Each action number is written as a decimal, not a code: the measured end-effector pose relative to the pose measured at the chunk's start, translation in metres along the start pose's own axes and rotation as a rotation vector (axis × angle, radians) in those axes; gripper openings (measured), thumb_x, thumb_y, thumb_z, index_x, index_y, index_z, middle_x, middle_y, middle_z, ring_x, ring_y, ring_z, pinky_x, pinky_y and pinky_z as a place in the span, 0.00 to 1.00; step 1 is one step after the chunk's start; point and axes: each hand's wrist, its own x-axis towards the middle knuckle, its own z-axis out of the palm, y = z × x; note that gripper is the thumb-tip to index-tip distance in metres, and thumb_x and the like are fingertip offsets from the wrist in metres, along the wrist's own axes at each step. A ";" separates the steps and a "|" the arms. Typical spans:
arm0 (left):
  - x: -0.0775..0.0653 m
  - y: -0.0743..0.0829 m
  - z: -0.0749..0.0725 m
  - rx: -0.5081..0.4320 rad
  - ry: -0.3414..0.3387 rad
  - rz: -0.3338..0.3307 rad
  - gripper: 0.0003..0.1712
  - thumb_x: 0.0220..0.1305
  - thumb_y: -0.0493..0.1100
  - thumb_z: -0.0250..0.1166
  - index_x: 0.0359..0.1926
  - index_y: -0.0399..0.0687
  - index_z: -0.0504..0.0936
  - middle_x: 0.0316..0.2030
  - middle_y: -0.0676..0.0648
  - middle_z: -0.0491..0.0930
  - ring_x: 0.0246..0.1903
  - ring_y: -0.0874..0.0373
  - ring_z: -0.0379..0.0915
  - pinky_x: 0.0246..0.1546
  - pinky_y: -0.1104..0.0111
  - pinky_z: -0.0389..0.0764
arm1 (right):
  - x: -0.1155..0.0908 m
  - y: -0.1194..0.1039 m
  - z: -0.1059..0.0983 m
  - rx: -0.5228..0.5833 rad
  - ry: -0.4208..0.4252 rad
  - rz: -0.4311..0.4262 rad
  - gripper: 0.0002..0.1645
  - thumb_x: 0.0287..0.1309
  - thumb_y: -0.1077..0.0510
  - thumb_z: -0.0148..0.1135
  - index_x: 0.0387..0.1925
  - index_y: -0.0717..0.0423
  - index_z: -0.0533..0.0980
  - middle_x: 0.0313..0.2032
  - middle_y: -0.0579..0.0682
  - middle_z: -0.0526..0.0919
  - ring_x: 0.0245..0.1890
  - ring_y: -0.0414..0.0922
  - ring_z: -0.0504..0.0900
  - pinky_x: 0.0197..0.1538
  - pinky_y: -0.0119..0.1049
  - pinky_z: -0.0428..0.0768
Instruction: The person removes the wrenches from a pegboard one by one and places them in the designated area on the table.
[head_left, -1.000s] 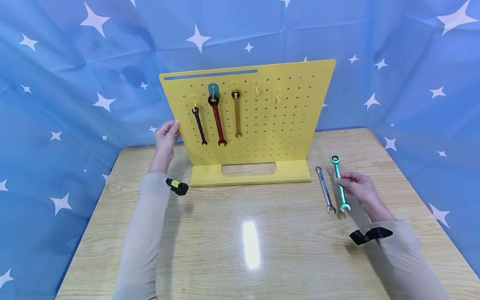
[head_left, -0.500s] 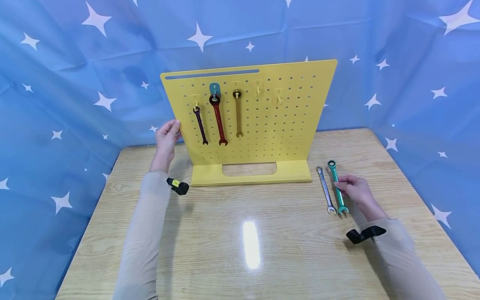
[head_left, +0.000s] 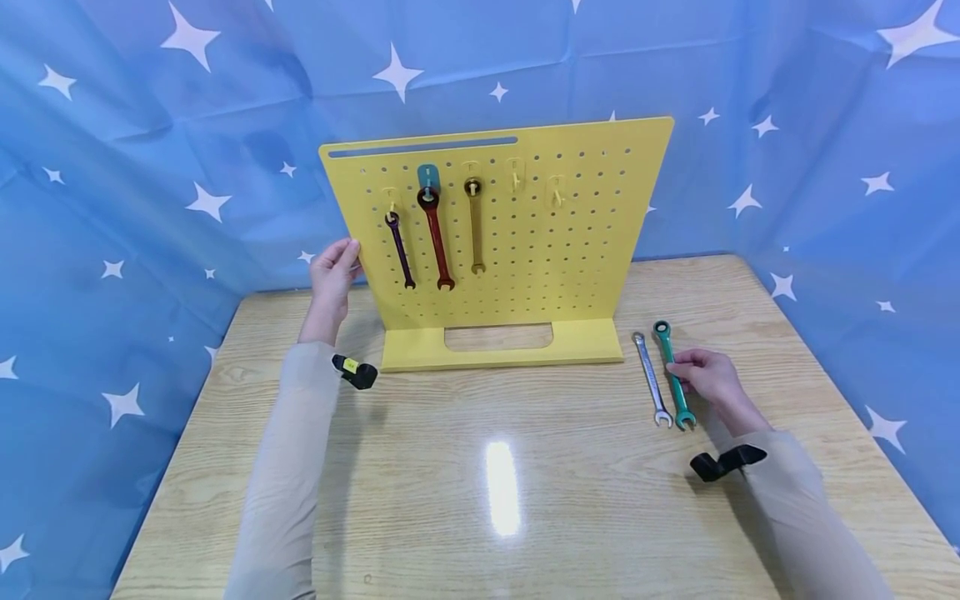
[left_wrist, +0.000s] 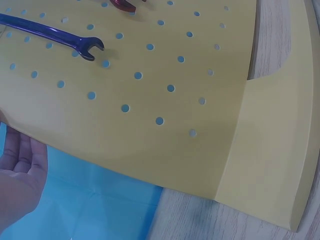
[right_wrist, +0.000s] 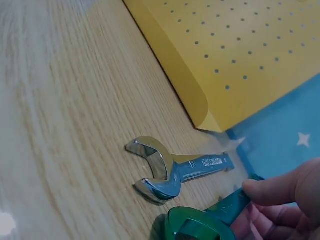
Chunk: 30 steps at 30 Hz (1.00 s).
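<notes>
My left hand (head_left: 332, 281) grips the left edge of a yellow pegboard (head_left: 555, 275), its thumb at the front and its fingers behind the edge. At the right, my right hand (head_left: 716, 385) pinches the handle of a green combination wrench (head_left: 679, 393) between thumb and fingers. This wrench lies along the table, its open end toward me. Just to its left lies a silver combination wrench (head_left: 650, 377), nearly parallel; its open end also shows large in the right wrist view. Purple (head_left: 401, 254), red (head_left: 437, 242) and gold (head_left: 476, 229) wrenches hang by their ring ends on the board.
A yellow hook (head_left: 515, 179) and another yellow hook (head_left: 557, 197) on the board hold nothing. The board stands on a flat base (head_left: 585, 340) at the back of the wooden table (head_left: 420, 467). A blue star-patterned cloth (head_left: 247, 108) surrounds the table's back and sides.
My right hand has brought the green wrench down to the table and slightly left, nearer the silver wrench, still pinching it. The left hand and the pegboard have stayed in place.
</notes>
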 end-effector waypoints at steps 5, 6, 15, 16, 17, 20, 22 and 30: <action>0.000 0.001 0.000 0.002 0.003 0.008 0.05 0.61 0.41 0.64 0.28 0.52 0.83 0.27 0.54 0.80 0.29 0.63 0.76 0.34 0.74 0.78 | 0.001 -0.002 0.001 -0.076 0.025 -0.013 0.20 0.62 0.60 0.57 0.49 0.73 0.71 0.28 0.45 0.76 0.25 0.36 0.75 0.29 0.29 0.79; 0.000 0.001 0.000 0.003 0.004 0.009 0.05 0.61 0.41 0.64 0.28 0.52 0.83 0.27 0.54 0.80 0.28 0.63 0.76 0.33 0.74 0.78 | 0.002 -0.002 0.002 -0.087 0.031 -0.015 0.20 0.62 0.60 0.57 0.48 0.73 0.71 0.29 0.47 0.77 0.25 0.37 0.75 0.28 0.29 0.79; 0.000 -0.001 0.002 -0.017 0.016 0.031 0.11 0.62 0.37 0.63 0.24 0.54 0.84 0.24 0.54 0.81 0.26 0.63 0.76 0.31 0.75 0.78 | 0.004 -0.003 0.004 -0.139 0.055 -0.023 0.17 0.60 0.62 0.58 0.45 0.74 0.72 0.31 0.55 0.79 0.22 0.37 0.75 0.26 0.29 0.80; 0.001 -0.002 0.002 -0.015 0.016 0.032 0.11 0.62 0.37 0.63 0.24 0.54 0.83 0.24 0.55 0.81 0.26 0.63 0.76 0.31 0.75 0.78 | 0.003 -0.003 0.004 -0.141 0.056 -0.022 0.17 0.60 0.62 0.58 0.45 0.74 0.72 0.31 0.55 0.79 0.23 0.37 0.76 0.26 0.29 0.79; 0.001 -0.002 0.002 -0.015 0.017 0.030 0.11 0.62 0.37 0.63 0.24 0.55 0.83 0.24 0.55 0.81 0.26 0.63 0.76 0.31 0.75 0.78 | 0.003 -0.003 0.004 -0.143 0.056 -0.018 0.17 0.60 0.62 0.58 0.44 0.74 0.72 0.32 0.56 0.79 0.23 0.37 0.76 0.26 0.29 0.79; 0.001 -0.002 0.002 -0.020 0.018 0.024 0.11 0.62 0.37 0.63 0.24 0.54 0.83 0.24 0.54 0.80 0.26 0.63 0.76 0.31 0.75 0.77 | 0.003 -0.005 0.003 -0.154 0.050 -0.008 0.17 0.60 0.62 0.58 0.44 0.74 0.72 0.33 0.57 0.78 0.24 0.38 0.76 0.26 0.29 0.79; 0.001 -0.002 0.002 -0.013 0.021 0.027 0.10 0.62 0.38 0.63 0.24 0.54 0.83 0.24 0.55 0.80 0.26 0.63 0.76 0.31 0.75 0.77 | 0.003 -0.006 0.002 -0.176 0.044 0.001 0.17 0.60 0.61 0.58 0.44 0.73 0.72 0.33 0.58 0.78 0.24 0.40 0.76 0.26 0.29 0.79; 0.001 -0.002 0.001 -0.016 0.021 0.024 0.09 0.62 0.38 0.64 0.26 0.53 0.84 0.24 0.54 0.80 0.26 0.63 0.76 0.31 0.75 0.78 | 0.003 -0.010 0.000 -0.243 0.010 0.024 0.14 0.60 0.60 0.58 0.40 0.71 0.72 0.32 0.57 0.76 0.26 0.43 0.76 0.26 0.31 0.77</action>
